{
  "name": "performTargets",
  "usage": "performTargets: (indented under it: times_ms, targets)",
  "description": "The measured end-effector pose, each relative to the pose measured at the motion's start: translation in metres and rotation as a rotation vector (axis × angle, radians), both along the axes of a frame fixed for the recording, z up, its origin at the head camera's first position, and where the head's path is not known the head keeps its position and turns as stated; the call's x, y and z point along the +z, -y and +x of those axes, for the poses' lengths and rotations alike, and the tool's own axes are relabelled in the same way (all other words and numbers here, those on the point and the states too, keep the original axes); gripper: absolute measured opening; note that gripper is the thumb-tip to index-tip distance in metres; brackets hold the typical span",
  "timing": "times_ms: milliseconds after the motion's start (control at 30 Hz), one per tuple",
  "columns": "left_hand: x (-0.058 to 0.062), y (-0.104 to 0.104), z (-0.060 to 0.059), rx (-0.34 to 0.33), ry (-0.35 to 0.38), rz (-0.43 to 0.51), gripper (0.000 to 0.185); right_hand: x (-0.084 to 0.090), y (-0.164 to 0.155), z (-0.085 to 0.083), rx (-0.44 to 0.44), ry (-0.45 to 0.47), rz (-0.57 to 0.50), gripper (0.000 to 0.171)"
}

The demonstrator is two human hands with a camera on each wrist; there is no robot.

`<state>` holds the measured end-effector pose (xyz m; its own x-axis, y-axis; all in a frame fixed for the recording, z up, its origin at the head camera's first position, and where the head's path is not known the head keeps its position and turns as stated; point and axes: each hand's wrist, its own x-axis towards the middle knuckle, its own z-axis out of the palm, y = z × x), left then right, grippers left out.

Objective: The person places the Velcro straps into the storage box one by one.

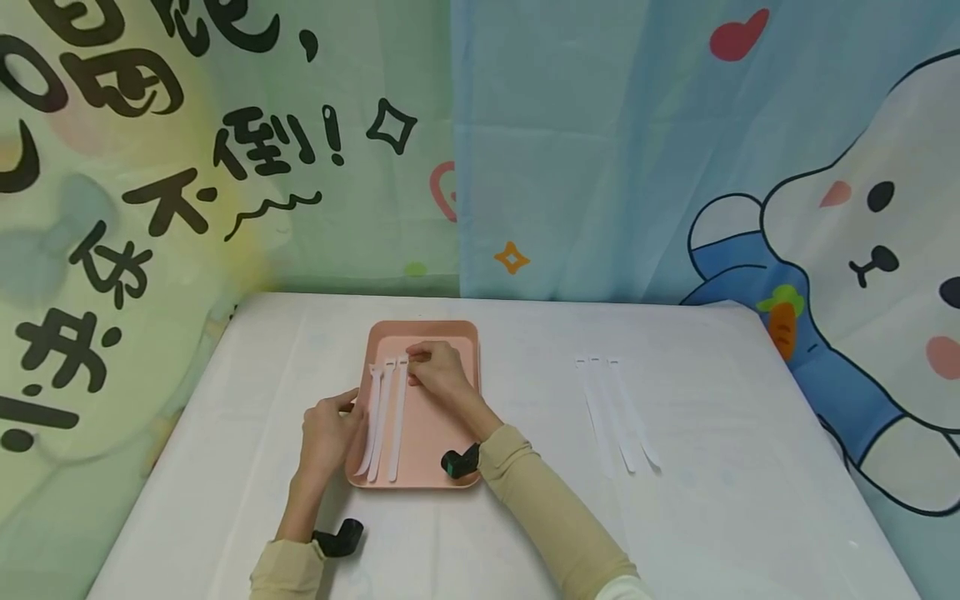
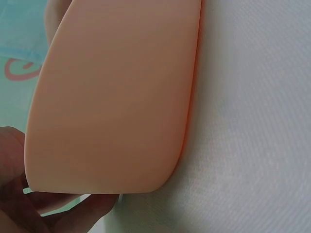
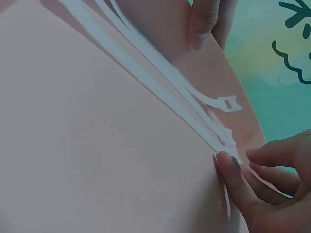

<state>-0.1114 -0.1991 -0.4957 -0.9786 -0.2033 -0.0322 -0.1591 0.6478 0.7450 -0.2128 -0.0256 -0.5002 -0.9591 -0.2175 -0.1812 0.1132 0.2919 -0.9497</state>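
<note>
**White slotted-head plastic strips on pink tray**

White flat plastic strips with slotted heads [image 1: 386, 412], three in number, lie side by side, lengthwise, on the left half of a pink rounded-rectangle plastic tray [image 1: 450, 333]. Tray stands on a table covered in white cloth [image 1: 735, 517], left of centre

Right hand [image 1: 438, 372]: fingertips [image 3: 224, 167] curled and pinching the head end of the rightmost strip [image 1: 398, 417] at the far end of the tray

Left hand [image 1: 330, 433]: at the tray's left rim, fingers lying against the edge, thumb [image 3: 201, 22] over the rim; whether it clasps the rim cannot be told

Second group: three more white strips [image 1: 618, 417] lying flat on the cloth, well apart to the right of the tray

Backdrop: cartoon-printed fabric curtain [image 1: 675, 150] behind the table, with a rabbit figure at right
</note>
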Motion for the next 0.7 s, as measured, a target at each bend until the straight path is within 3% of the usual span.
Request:
performTargets:
  times_ms: [300,533,700]
  targets:
    - [0.000,-0.001,0.000,0.001,0.004,-0.004,0.039,0.002,-0.009,0.003,-0.013,-0.037,0.014,0.028]
    - [0.001,-0.002,0.000,0.010,0.005,-0.037,0.039,0.015,-0.022,0.008,-0.053,-0.035,-0.090,0.024]
    - [0.001,-0.003,0.000,0.013,-0.015,-0.030,0.038,0.023,-0.037,0.014,-0.065,-0.058,-0.086,0.025]
